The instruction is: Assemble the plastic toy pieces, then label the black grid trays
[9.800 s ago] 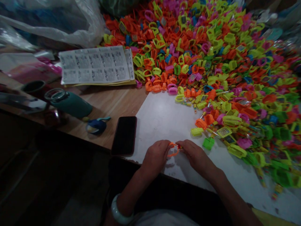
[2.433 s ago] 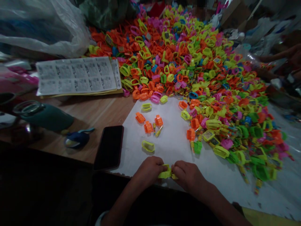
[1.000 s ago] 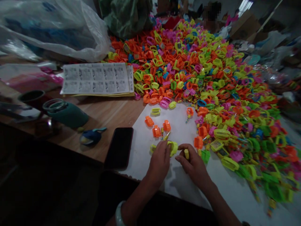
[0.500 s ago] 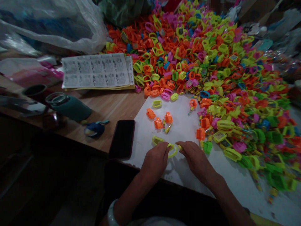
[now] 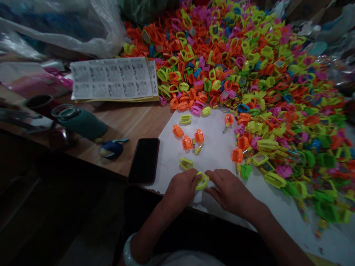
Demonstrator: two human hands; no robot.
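Holding a yellow plastic watch-shaped loop [image 5: 202,181] in the left hand [image 5: 181,188], pinched between thumb and fingers just above the near edge of a white sheet [image 5: 215,153]. Bringing the right hand [image 5: 230,192] close against the loop's other side, thumb and forefinger parted; cannot tell whether gripping anything behind the curled fingers. Wearing a pale bracelet [image 5: 127,252] on the left wrist.

Working at a wood-grain tabletop [image 5: 133,118], bare on the left and covered by the sheet on the right, with scuffs and small dark marks along the sheet's near edge. Seen on the sheet beyond the hands: a second yellow loop [image 5: 186,163] near the left hand, three orange pieces [image 5: 186,142] in a loose cluster, two small tubes [image 5: 199,149] beside them, and another yellow loop [image 5: 185,119] farther back. Heaped behind and to the right: a broad pile of plastic pieces [image 5: 166,33] in orange, yellow, pink, green and blue.

Placed along the left: a dark phone [image 5: 144,160] overlapping the sheet's border, a small blue object [image 5: 112,149], a teal bottle [image 5: 85,122], a dark cup [image 5: 40,103], printed label sheets [image 5: 111,77] and a clear plastic bag [image 5: 108,40]. Set in a dim room, with a dark green sack [image 5: 146,9] behind, cardboard [image 5: 302,9] at upper right, and deep shadow below the table.
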